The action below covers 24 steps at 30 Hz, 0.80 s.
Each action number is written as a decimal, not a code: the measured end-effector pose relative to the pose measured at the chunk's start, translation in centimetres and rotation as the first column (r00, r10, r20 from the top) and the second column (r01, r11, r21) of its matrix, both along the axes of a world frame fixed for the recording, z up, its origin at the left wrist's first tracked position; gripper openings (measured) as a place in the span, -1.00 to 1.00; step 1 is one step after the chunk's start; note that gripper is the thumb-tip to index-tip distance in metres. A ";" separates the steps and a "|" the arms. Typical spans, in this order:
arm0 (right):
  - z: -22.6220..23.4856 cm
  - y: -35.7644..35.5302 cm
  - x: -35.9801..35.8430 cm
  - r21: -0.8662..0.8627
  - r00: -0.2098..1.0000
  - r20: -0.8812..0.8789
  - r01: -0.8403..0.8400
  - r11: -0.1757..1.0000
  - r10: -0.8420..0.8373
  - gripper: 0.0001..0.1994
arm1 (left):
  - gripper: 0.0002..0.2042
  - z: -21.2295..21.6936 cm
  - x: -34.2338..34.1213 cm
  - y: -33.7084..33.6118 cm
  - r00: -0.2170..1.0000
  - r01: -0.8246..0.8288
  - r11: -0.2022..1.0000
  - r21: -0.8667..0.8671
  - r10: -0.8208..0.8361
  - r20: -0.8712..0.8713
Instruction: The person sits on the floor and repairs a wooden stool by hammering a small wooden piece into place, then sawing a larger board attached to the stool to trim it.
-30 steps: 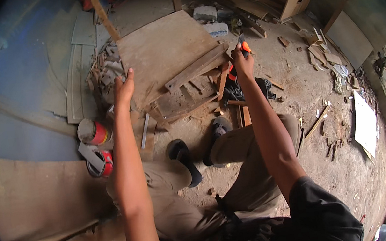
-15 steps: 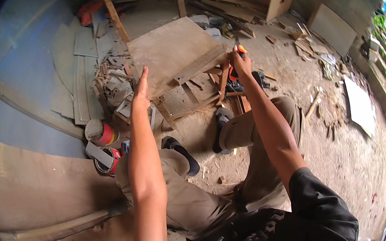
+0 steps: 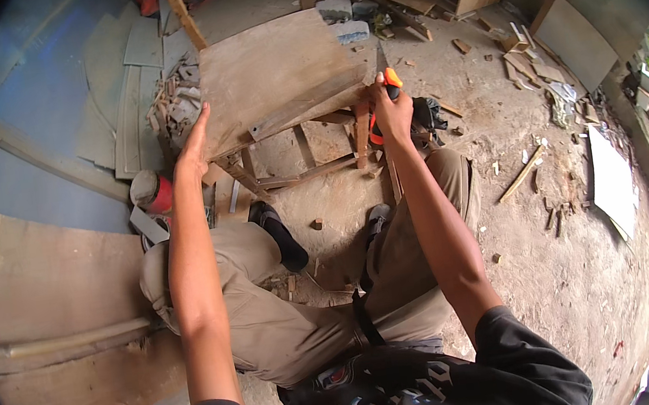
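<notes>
A small wooden table [image 3: 266, 67] with a worn flat top stands before me, its legs and lower frame showing beneath. A narrow wooden strip [image 3: 307, 104] lies along the near part of the top. My left hand [image 3: 193, 148] is against the table's left edge, its visible fingers stretched out along it; some fingers are hidden. At the near right corner, my right hand [image 3: 395, 115] is closed round the orange-and-black handle of a handsaw [image 3: 382, 60], whose blade points away from me. Whether that hand also touches the table, I cannot tell.
Red paint cans [image 3: 151, 191] stand on the left beside leaning boards. Wood offcuts [image 3: 173, 99] are heaped left of the table. Grey blocks [image 3: 351, 32] lie behind it. A white panel [image 3: 610, 181] and scattered scraps lie on the right floor. A dark bag [image 3: 428, 119] sits near my right hand.
My view has shifted. Both hands and the table appear farther left in the picture, and more of the table's lower frame shows. The saw's blade is now seen more plainly.
</notes>
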State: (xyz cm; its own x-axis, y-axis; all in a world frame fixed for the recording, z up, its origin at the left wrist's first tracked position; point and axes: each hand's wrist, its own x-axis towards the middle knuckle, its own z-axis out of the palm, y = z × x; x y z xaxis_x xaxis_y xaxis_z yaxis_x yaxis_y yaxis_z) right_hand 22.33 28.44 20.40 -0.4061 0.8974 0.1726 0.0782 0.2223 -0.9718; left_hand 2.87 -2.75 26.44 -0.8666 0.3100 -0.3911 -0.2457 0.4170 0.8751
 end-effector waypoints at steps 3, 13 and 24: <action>2.6 -0.6 2.0 0.036 0.997 0.080 0.007 0.999 -0.010 -0.41 | 0.20 0.1 1.7 -0.2 0.999 -0.030 0.999 0.020 0.030 -0.013; -0.4 2.0 4.6 -0.004 0.974 -0.201 -0.111 0.994 0.108 -0.59 | 0.10 1.1 3.1 2.7 0.975 -0.002 0.963 -0.269 -0.059 -0.215; 6.8 -7.4 17.4 0.161 0.984 0.087 0.142 0.977 -0.157 -0.65 | -0.52 4.0 9.7 22.3 0.269 0.377 0.742 -0.555 -0.661 -0.701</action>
